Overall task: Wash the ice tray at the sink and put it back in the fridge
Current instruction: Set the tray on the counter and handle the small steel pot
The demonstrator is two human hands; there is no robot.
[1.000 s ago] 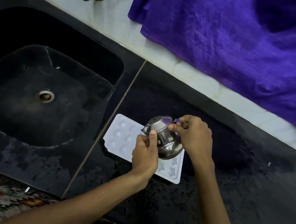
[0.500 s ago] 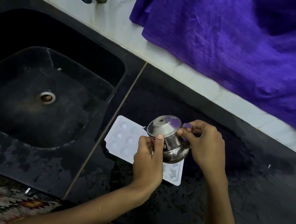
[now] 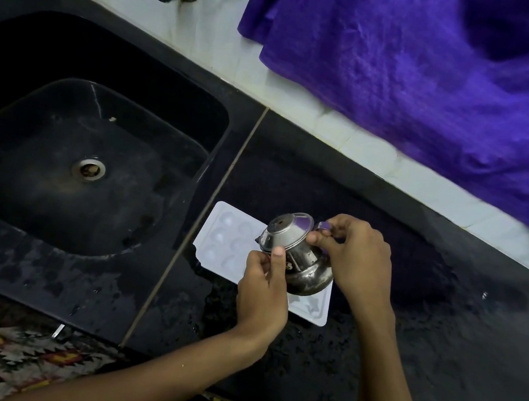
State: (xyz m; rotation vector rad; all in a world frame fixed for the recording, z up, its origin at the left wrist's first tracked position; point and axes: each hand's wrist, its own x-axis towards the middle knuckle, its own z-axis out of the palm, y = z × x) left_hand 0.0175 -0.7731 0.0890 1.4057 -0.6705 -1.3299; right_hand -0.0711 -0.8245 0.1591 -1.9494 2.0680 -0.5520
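Lying flat on the wet black tabletop (image 3: 350, 370), just right of the seam by the sink (image 3: 67, 148), the white ice tray (image 3: 225, 242) is sitting under a small steel kettle (image 3: 299, 258) tilted above it. The left hand (image 3: 262, 293) is curling at the kettle's near side, thumb pressing on its shoulder; the right hand (image 3: 354, 259) is pinching the handle, both grips closing on the kettle. A purple cloth (image 3: 430, 88) is hanging behind the tabletop's back edge.
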